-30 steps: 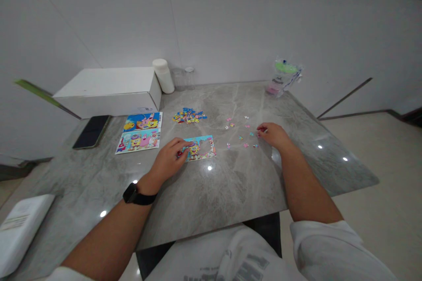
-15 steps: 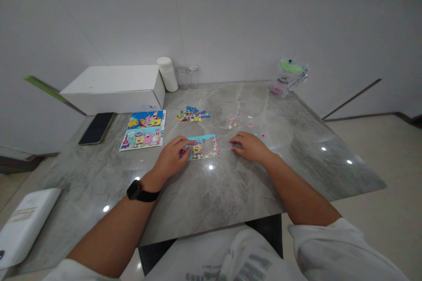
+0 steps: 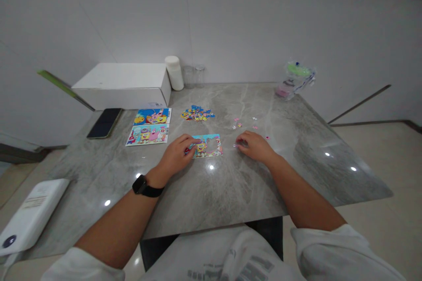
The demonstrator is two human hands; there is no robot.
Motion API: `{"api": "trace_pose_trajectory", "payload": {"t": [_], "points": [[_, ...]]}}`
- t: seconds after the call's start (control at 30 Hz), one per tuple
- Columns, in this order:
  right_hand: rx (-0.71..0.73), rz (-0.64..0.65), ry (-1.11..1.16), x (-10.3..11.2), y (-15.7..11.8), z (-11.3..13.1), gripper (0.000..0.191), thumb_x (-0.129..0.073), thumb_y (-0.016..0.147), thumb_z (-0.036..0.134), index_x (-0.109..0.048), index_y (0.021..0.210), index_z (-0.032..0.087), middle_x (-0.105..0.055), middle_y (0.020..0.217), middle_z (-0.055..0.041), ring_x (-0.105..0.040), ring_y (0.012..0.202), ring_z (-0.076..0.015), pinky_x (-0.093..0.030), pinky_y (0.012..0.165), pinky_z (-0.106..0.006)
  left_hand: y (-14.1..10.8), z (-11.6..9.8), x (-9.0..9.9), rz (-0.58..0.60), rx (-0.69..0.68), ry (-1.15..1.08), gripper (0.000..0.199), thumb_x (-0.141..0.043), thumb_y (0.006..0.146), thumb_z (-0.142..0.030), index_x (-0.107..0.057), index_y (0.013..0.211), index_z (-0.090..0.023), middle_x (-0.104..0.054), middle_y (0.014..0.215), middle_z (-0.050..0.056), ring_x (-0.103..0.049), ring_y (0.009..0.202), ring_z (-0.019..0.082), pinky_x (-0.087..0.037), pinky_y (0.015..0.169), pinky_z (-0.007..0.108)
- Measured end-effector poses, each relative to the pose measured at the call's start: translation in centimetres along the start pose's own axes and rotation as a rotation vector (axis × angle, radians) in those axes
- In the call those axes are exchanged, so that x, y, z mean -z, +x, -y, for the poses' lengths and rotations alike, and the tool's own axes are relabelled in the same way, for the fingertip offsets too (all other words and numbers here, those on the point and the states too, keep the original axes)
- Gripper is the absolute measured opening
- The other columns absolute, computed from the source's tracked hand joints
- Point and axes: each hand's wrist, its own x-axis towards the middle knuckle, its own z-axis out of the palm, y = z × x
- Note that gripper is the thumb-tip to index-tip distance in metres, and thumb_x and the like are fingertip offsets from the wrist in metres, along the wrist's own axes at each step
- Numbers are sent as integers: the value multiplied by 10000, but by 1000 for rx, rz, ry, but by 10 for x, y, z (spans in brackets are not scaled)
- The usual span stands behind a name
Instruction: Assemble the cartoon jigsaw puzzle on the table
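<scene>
A partly assembled cartoon jigsaw puzzle (image 3: 216,153) lies flat on the grey table, with a gap in its right half where the tabletop shows through. My left hand (image 3: 180,151) rests on the puzzle's left end, thumb and fingers apart, covering part of the picture. To the right of the puzzle, my right hand (image 3: 252,145) is low over the table with its fingers curled in a pinch. A small pale puzzle piece (image 3: 234,145) shows at those fingertips. Several loose pieces (image 3: 239,125) are scattered just beyond the right hand.
Behind the puzzle is a heap of mixed pieces (image 3: 198,113). Printed picture sheets (image 3: 148,134) and a phone (image 3: 104,123) lie left. A white box (image 3: 121,81), white bottle (image 3: 174,73) and glasses (image 3: 199,76) stand by the wall. A plastic bag (image 3: 295,80) sits back right; a white device (image 3: 34,215) front left.
The whole view has shifted slightly. My right hand's fingers are more curled, and a turquoise piece seen beyond that hand is no longer visible. My left hand stays on the puzzle.
</scene>
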Motion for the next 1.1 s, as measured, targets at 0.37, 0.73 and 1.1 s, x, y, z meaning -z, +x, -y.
{"api": "trace_pose_trajectory", "payload": {"t": [0.37, 0.73, 1.1], "points": [[45, -45, 25, -4, 3, -1, 292, -614, 944, 113, -799, 1143, 219, -733, 1149, -97, -681, 1062, -221, -500, 996, -346, 0, -3, 2, 2, -5, 1, 272, -550, 1045, -286, -758, 1212, -230, -692, 1124, 73, -685, 1003, 201, -573, 956, 355], [-157, 54, -91, -2, -1, 14, 175, -737, 945, 353, -763, 1037, 207, -736, 1114, -101, -696, 1043, -236, -497, 936, -322, 0, -2, 1, 14, -4, 7, 282, -563, 1032, -247, -762, 1232, -232, -701, 1136, 78, -690, 1034, 209, -572, 979, 373], [-185, 33, -37, -10, 3, 13, 177, -708, 940, 315, -763, 1059, 197, -727, 1095, -106, -689, 1007, -226, -501, 934, -324, -1, -3, -1, 18, 20, -16, 280, -586, 1019, -223, -758, 1240, -240, -697, 1144, 77, -691, 1051, 206, -570, 981, 358]]}}
